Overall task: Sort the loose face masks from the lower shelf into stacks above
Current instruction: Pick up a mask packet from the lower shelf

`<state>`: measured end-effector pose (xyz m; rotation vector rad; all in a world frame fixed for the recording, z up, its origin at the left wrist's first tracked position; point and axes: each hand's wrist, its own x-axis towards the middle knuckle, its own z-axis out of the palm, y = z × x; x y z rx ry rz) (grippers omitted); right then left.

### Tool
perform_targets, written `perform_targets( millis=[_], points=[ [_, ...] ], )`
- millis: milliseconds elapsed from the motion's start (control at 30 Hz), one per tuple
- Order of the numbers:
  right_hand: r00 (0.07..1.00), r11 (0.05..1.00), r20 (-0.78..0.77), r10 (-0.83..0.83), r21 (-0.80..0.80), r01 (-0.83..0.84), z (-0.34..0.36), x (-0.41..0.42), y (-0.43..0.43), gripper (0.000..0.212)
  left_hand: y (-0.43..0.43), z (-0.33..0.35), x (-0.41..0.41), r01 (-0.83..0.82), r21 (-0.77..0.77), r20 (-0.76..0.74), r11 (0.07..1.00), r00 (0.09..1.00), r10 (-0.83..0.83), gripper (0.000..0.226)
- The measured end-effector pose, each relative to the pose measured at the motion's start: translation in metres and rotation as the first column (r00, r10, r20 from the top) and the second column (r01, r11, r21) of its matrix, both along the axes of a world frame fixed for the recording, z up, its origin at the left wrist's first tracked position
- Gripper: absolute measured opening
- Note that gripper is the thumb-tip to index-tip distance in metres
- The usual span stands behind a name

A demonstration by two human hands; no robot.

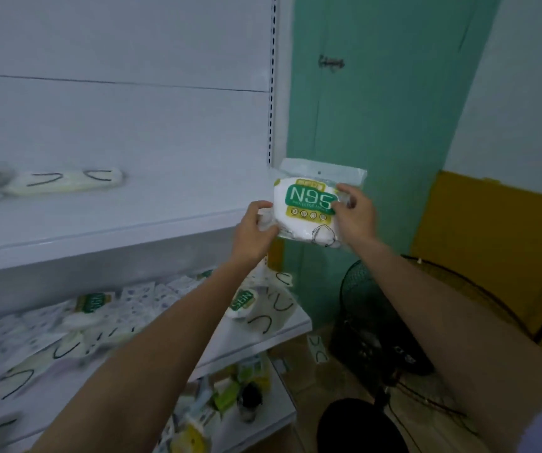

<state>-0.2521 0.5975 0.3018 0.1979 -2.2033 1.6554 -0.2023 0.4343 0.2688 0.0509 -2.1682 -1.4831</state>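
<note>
I hold a white N95 mask in a clear packet [309, 204] with a green label, raised at the right end of the upper shelf [106, 230]. My left hand [255, 230] pinches its left edge and my right hand [354, 214] grips its right side. A stack of pale masks with black ear loops [67, 183] lies on the upper shelf at the left. The lower shelf [295, 325] holds several loose masks [263, 305], some in N95 packets, some in patterned wrappers.
A white shelf back panel with a slotted upright [273, 76] stands behind. To the right are a green wall, a dark floor fan [371, 325] and a yellow panel. One mask packet [317, 349] lies on the floor. The bottom shelf holds assorted small items.
</note>
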Motion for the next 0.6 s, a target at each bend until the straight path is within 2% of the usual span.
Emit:
perform_targets(
  millis=[133,267,433,600],
  points=[
    [0.989,0.988,-0.025,0.147,0.059,-0.146,0.004,0.016,-0.08,0.037,-0.068,0.001,0.042,-0.179,0.005,-0.017,0.984,0.984,0.179,0.035],
    [0.908,0.899,-0.024,0.418,0.158,-0.409,0.01,0.053,-0.195,0.039,-0.164,0.0,0.111,-0.431,-0.031,0.012,0.902,0.902,0.432,0.036],
    [0.719,0.703,0.01,0.695,0.2,-0.683,0.007,0.137,-0.342,0.045,-0.274,0.011,0.229,-0.715,-0.052,0.004,0.697,0.698,0.717,0.033],
    [0.486,0.477,-0.014,0.874,0.216,-0.852,0.018,0.228,-0.462,0.045,-0.349,0.021,0.347,-0.886,-0.079,0.002,0.457,0.458,0.889,0.031]
  ],
)
